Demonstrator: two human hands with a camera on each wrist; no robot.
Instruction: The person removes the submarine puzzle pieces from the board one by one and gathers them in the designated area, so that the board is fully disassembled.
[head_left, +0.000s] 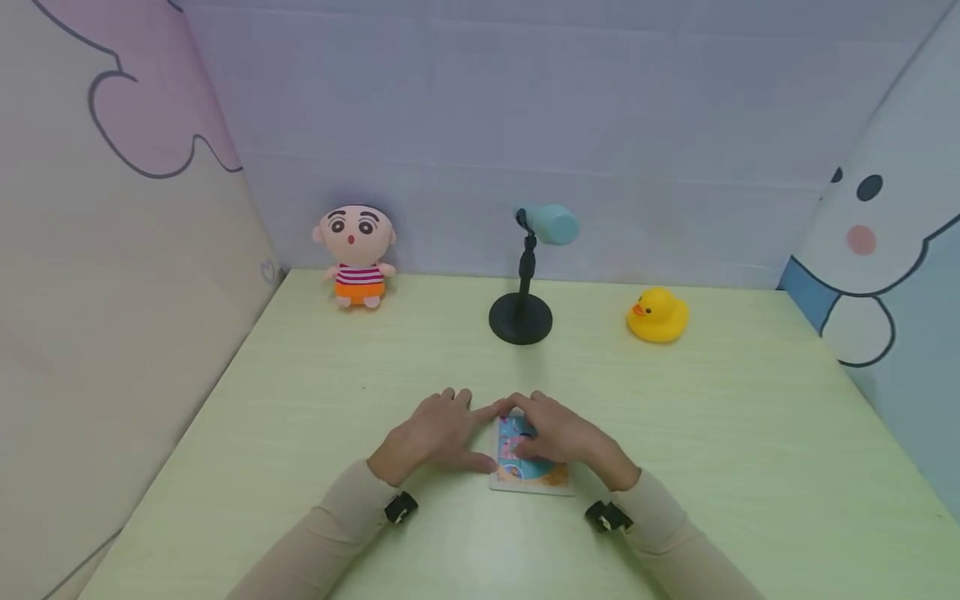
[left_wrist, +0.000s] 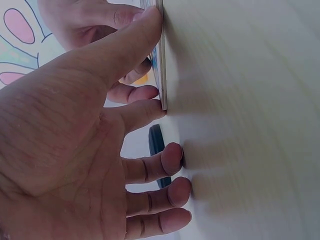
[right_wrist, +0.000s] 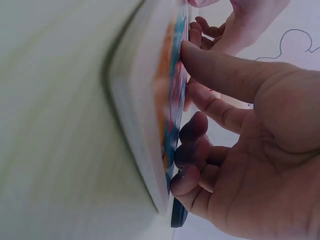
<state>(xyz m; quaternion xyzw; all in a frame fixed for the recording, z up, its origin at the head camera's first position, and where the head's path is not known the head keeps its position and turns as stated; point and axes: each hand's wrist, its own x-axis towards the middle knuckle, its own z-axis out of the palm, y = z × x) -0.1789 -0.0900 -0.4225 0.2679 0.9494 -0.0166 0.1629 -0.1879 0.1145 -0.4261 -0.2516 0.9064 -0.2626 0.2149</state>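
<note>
A small flat picture puzzle (head_left: 532,468) with a pale frame lies on the table, its blue and orange picture facing up. My left hand (head_left: 441,429) is at its left side, thumb tip on the left edge and index fingertip by the far left corner. In the left wrist view the other left fingers (left_wrist: 172,192) are spread beyond the corner. My right hand (head_left: 558,429) arches over the puzzle. Its thumb touches the picture surface, and its index finger reaches the far left corner near the left index. The right fingers and palm hide part of the picture.
Beyond the puzzle stands a black round-based stand (head_left: 521,321) holding a light-blue cylinder (head_left: 555,225). A plush doll (head_left: 358,254) sits at the back left, and a yellow rubber duck (head_left: 658,317) at the back right. Printed walls (head_left: 480,108) enclose the table (head_left: 300,392).
</note>
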